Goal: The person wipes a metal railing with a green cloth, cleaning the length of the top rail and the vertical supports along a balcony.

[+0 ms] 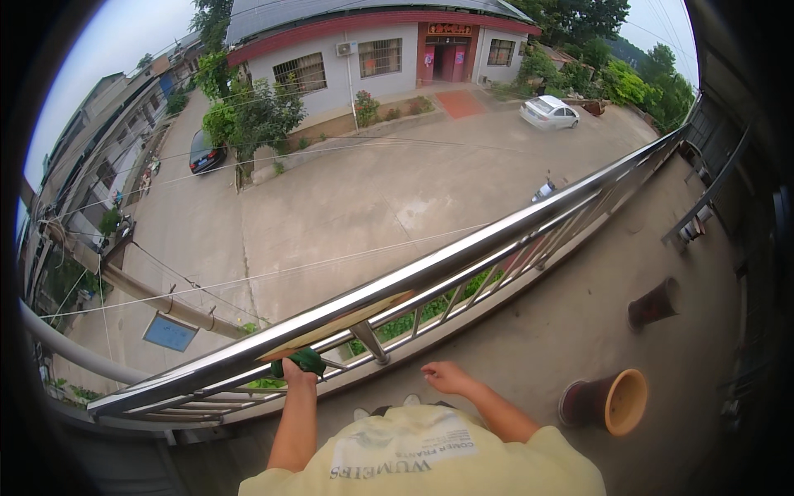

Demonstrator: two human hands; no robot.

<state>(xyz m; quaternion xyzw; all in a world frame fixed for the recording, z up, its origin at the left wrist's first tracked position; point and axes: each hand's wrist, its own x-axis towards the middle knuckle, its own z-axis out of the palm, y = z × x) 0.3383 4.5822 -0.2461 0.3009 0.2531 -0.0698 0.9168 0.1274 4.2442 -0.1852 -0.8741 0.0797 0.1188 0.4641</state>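
Observation:
Below the shiny metal railing, my left hand is closed around a dark green, crumpled piece that looks like a cloth. The cloth is against the lower side of the top rail, close to an upright post. Part of it is hidden by my fingers. My right hand hangs apart from the railing, in front of my body. Its fingers are loosely curled, and nothing shows in them.
Two dark round pots, one with an orange rim and another farther off, are on the balcony floor to my right. Beyond the railing lies a concrete yard with a white car. Thin wires cross beyond the railing.

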